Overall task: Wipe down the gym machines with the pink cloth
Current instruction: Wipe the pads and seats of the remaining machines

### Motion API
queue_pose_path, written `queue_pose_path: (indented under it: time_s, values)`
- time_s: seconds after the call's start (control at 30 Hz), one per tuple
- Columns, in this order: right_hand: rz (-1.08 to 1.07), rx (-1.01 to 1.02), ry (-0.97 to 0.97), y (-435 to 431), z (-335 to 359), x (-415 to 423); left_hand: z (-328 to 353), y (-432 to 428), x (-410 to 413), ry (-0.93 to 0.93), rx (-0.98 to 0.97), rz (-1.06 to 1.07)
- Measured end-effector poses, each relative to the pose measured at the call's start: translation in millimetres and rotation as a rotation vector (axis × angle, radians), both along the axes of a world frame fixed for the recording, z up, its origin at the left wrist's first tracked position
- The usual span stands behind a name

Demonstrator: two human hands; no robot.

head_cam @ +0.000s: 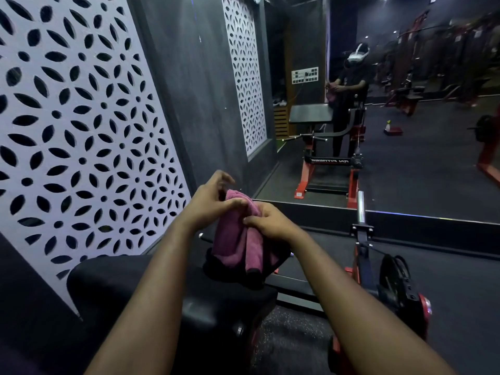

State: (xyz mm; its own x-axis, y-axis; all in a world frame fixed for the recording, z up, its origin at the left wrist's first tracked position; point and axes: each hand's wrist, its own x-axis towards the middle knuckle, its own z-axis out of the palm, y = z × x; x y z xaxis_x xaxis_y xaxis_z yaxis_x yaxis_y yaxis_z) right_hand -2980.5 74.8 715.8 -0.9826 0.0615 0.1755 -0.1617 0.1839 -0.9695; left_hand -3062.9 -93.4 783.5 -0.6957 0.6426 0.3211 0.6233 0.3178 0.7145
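The left hand grips the pink cloth at 12 o'clock; the right hand pinches it at 3 o'clock

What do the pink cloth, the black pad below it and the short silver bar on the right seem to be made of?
Pink cloth: soft terry or microfibre, matt and fuzzy; it folds and hangs limp.
Black pad: probably vinyl or leatherette over padding; smooth, with a faint sheen and rounded edge.
Silver bar: metal, likely chromed steel; it shows bright, mirror-like highlights.
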Motion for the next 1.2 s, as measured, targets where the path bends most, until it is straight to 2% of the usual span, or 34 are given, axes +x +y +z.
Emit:
queue_pose_path:
  time_s: [0.03,0.1,0.17,0.37,0.47,0.53,0.63,0.73,0.87,0.93,1.0,1.1,1.2]
  values:
    - [-0.052,-0.072,-0.004,2,-3,-1,-9,-5,3,-0.09,0.006,-0.004]
    - [-0.138,-0.277,0.012,10,-7,3,-30,-17,4,-0.242,-0.124,-0.055]
    - [-0.171,-0.416,0.019,18,-7,9,-45,-28,3,-0.3,-0.201,-0.102]
    - [-0.218,-0.523,-0.025,23,-13,14,-49,-36,-4,-0.364,-0.296,-0.123]
    - [-0.251,-0.513,-0.013,19,-16,11,-54,-29,4,-0.444,-0.335,-0.09]
    - [-0.246,-0.493,-0.03,18,-16,10,-58,-24,5,-0.368,-0.317,-0.062]
    - [-0.265,-0.265,-0.076,29,-12,10,-56,-23,2,-0.15,-0.408,0.021]
    - [-0.314,-0.08,-0.136,27,-18,8,-41,-16,5,-0.261,-0.369,0.042]
    - [-0.698,0.125,-0.088,4,-32,7,-21,-10,9,-0.333,-0.417,-0.017]
    - [-0.766,0.166,-0.083,3,-34,10,-14,-14,10,-0.341,-0.452,-0.044]
    - [-0.712,0.169,-0.185,8,-34,11,-10,-17,15,-0.332,-0.46,-0.063]
    - [-0.501,0.042,-0.443,23,-56,13,-17,-10,23,-0.398,-0.445,-0.035]
    - [-0.462,-0.027,-0.596,19,-100,21,-50,2,24,-0.452,-0.654,-0.025]
